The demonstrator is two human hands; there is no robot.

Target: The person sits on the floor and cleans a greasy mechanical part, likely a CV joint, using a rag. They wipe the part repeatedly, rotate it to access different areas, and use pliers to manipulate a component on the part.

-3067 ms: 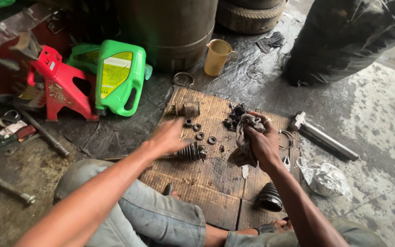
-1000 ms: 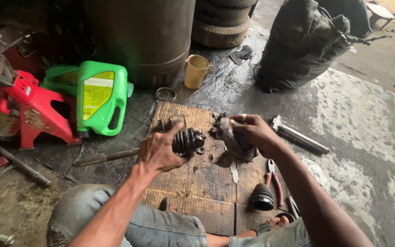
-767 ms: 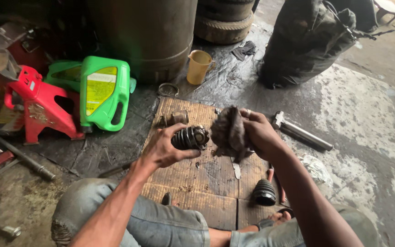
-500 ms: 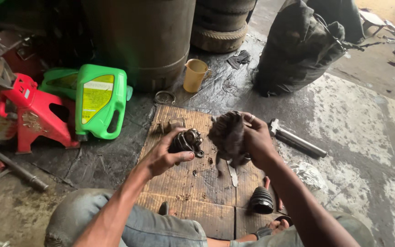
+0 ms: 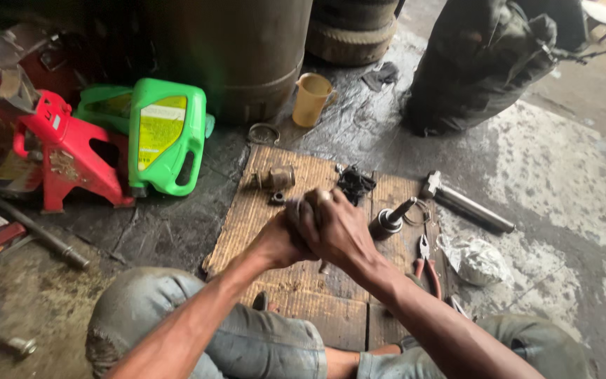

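Both hands, the left hand [image 5: 280,238] and right hand [image 5: 334,228], clasp together tightly around a greasy metal part [image 5: 311,201], mostly hidden, over the wooden board [image 5: 247,217] that keeps it off the floor. Beyond lie a metal fitting [image 5: 275,178], then a green oil jug [image 5: 165,137] far left.

Daylight is coming in from the upper right, brightening the pale, patchy concrete floor [image 5: 569,203] there almost to washing out. The left and top are sinking into dimness: the dark metal drum [image 5: 247,49] is showing little detail, and a faint green cast from the glossy green plastic jug [image 5: 166,137] is spilling onto it. The crumpled silvery foil [image 5: 475,258] is glinting. The clasped hands [image 5: 317,228] are looking slightly soft from motion, while the ribbed wooden board [image 5: 303,295] is staying fairly sharp. Shadows are lying soft and short. The corners are bending with wide-angle distortion.
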